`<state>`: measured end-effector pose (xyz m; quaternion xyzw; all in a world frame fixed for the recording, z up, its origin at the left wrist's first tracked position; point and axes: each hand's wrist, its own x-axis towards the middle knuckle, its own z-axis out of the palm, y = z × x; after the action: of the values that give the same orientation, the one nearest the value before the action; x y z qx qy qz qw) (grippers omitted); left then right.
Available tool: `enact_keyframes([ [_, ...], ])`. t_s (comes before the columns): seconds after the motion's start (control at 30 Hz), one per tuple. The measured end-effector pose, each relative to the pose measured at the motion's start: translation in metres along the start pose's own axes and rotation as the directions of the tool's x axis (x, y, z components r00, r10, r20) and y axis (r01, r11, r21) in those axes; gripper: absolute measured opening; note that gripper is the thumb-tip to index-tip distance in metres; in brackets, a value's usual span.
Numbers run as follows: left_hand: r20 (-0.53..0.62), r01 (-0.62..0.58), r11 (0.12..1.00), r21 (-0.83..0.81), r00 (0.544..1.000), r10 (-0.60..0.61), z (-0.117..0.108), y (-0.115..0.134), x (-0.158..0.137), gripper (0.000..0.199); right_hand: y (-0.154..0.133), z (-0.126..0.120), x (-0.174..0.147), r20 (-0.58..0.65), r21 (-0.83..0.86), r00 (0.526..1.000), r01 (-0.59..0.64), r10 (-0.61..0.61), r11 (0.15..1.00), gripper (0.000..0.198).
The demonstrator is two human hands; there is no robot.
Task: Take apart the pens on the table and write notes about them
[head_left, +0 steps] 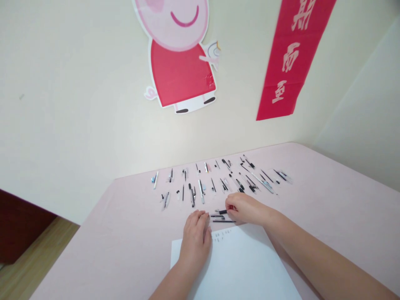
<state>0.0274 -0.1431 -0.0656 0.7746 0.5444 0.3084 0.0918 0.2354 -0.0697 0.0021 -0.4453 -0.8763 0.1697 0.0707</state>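
My left hand (196,233) rests over the top left corner of a white sheet of paper (243,266), fingers stretched forward and lying close together. Nothing shows in its grip. My right hand (246,207) is closed at the fingertips on the right end of a pen barrel (222,212) with a dark grip part. Just below lie a black pen cap with a clip (218,217) and a thin black refill (223,221), side by side between my hands. Small marks show on the paper's upper edge.
Several taken-apart pens (192,196) lie in groups across the pink table (125,233), in rough rows toward the wall. A cartoon pig sticker (183,75) and a red banner (281,79) are on the wall behind. The table's left edge drops to a wooden floor (50,246).
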Motion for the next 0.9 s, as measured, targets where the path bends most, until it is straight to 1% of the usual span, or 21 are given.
enact_keyframes([
  [0.13, -0.024, 0.008, 1.0, -0.027, 1.0, -0.009, -0.01, 0.002, 0.006, 0.035, 0.002, 0.002, -0.002, 0.094, -0.046, 0.995, -0.027, 0.032, 0.999, 0.015],
  [0.2, -0.036, 0.023, 0.999, -0.03, 0.999, -0.024, -0.017, 0.002, 0.011, 0.034, 0.001, 0.003, -0.004, 0.129, -0.069, 0.991, -0.024, 0.033, 0.997, 0.014],
  [0.27, -0.025, 0.043, 0.999, -0.031, 0.999, -0.044, -0.023, 0.001, 0.019, 0.03, -0.002, 0.004, -0.006, 0.154, -0.087, 0.988, -0.01, 0.023, 0.996, 0.014],
  [0.3, -0.001, 0.048, 0.998, -0.028, 0.999, -0.048, -0.026, 0.001, 0.022, 0.028, -0.003, 0.005, -0.007, 0.164, -0.096, 0.986, -0.001, 0.017, 0.995, 0.014],
  [0.4, 0.119, 0.039, 0.999, 0.015, 0.992, -0.041, -0.03, 0.004, 0.034, 0.025, -0.01, 0.005, -0.009, 0.178, -0.144, 0.984, 0.008, 0.018, 0.99, 0.016],
  [0.6, 0.259, -0.052, 0.976, 0.213, 0.966, -0.005, -0.022, 0.018, 0.05, 0.021, -0.014, 0.005, -0.01, 0.173, -0.21, 0.984, -0.006, 0.043, 0.978, 0.019],
  [0.73, 0.315, -0.116, 0.94, 0.321, 0.949, 0.01, -0.015, 0.022, 0.056, 0.018, -0.011, 0.008, -0.009, 0.157, -0.205, 0.987, 0.014, 0.019, 0.979, 0.019],
  [0.9, 0.337, -0.173, 0.911, 0.374, 0.941, 0.04, -0.013, 0.018, 0.057, 0.018, -0.01, 0.011, -0.008, 0.152, -0.202, 0.988, 0.007, 0.024, 0.979, 0.015],
])
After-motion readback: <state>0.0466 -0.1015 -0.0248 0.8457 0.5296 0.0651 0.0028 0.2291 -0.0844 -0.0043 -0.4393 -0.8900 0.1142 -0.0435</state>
